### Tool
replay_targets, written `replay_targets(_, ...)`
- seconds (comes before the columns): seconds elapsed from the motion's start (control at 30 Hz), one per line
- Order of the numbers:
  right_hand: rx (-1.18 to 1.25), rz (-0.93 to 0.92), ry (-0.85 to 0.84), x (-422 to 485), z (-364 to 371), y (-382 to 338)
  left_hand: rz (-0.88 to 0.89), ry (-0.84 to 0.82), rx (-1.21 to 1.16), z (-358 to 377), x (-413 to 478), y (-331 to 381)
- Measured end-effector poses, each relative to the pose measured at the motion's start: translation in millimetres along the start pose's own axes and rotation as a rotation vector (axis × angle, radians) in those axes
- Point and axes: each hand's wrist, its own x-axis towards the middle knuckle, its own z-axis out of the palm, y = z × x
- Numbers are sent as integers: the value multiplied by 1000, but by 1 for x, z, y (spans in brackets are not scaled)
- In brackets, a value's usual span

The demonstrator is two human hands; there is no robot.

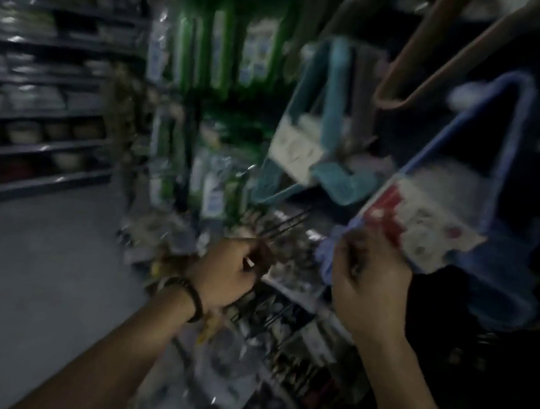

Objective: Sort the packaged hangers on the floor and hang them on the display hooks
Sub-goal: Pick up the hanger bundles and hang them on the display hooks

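The head view is dim and smeared with motion. The left hand is at the middle of the frame with its fingers curled tight around the near end of a thin metal display hook. The hook's two dark prongs run up and to the right from the fist. A dark bracelet sits on that wrist.

The right hand is just to the right, a little apart from the left. It pinches the lower left corner of a blue hanger pack between thumb and curled fingers. The pack is held up in the air, tilted, with its far end toward the upper right. Its red-and-white label card lies right above the fingers. The pack's corner is near the hook's prongs, but the blur makes it hard to tell whether they touch.

Behind the prongs, a teal hanger pack with a pale card hangs on the display. Brown hangers slant across the top right corner. Green packets hang in rows at top centre, and small packets fill the lower racks beneath the hands. Long shelves of stacked goods line the left edge above the grey floor.
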Motion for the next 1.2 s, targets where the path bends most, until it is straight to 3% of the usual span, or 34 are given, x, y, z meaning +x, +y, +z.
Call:
replay_targets(0.1, 91, 16, -525, -43, 73, 0, -245, -37, 78, 8, -74, -87)
replay_targets(0.2, 199, 29, -936, -98, 139, -5, -536, -55, 135, 17, -164, -145)
replay_targets(0.37, 293, 114, -1438, -197, 219, -30, -960, -16, 95, 27, -297, -178)
replay_targets(0.5, 247, 141, -1704, -256, 258, -54, -1167, 3, 70, 32, -360, -182)
replay_targets(0.73, 82, 46, -1905, -295, 323, -114, -1302, 40, -55, 17, -401, -219)
replay_targets(1.2, -53, 317, -1952, -371, 478, -241, -1424, 52, -309, -72, -498, -441)
